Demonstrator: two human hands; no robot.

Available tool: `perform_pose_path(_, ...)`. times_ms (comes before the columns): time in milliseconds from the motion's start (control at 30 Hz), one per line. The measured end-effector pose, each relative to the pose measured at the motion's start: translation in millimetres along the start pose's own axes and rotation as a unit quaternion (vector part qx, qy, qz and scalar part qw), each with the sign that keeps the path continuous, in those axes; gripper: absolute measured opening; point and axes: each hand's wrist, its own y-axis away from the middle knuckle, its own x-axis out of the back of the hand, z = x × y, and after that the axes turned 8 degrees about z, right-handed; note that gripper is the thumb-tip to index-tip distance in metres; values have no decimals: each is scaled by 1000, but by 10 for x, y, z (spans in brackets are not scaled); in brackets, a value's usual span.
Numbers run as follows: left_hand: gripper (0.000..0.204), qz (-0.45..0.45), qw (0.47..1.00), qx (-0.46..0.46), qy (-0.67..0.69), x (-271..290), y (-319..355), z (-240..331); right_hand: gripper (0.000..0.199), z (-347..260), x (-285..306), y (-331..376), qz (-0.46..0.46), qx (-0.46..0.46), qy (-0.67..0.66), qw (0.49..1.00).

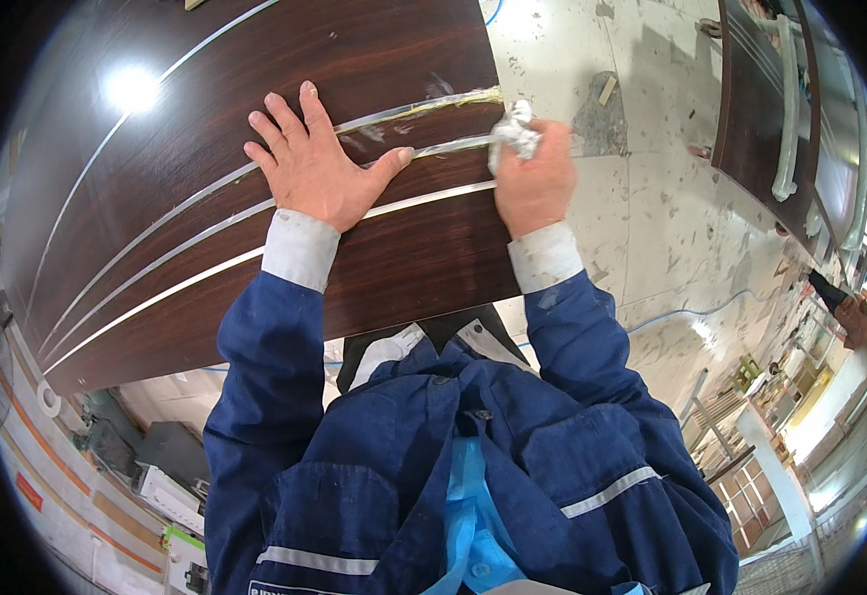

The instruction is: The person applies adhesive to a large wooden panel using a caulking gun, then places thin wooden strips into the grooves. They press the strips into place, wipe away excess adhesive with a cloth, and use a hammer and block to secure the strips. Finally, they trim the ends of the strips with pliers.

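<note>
A dark brown wood-grain panel lies in front of me, with several pale metal strips running along it. My left hand rests flat on the panel with its fingers spread, the thumb over one of the strips. At the panel's right edge my right hand, slightly blurred, is closed on a crumpled white cloth. The cloth meets the strip ends there. Whitish smears mark the wood near the farthest of these strips, and a yellowish residue shows along its end.
More dark panels stand at the far right, one with a long pale wrapped bar on it. The pale floor is stained, and a blue hose crosses it. Another person's arm shows at the right rim.
</note>
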Motion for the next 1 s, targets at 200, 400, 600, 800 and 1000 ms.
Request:
perform_pose_path(200, 137, 16, 1000, -1, 15, -48, 11, -21, 27, 407, 232, -280, -10, -206, -233, 950)
perform_pose_path(400, 139, 3, 1000, 2, 7, -29, 4, -19, 46, 37, 255, -165, -57, -287, -278, 915)
perform_pose_path(600, 140, 3, 1000, 2, 5, -21, 9, -13, 49, -178, 148, -77, -200, -216, -201, 934)
perform_pose_path(800, 140, 18, 1000, -8, -6, -45, 7, -40, 42, 66, 45, -54, -157, -304, -262, 902)
perform_pose_path(1000, 129, 49, 998, -32, 0, -188, 75, -111, 48, 179, -23, -96, -99, -367, -352, 855)
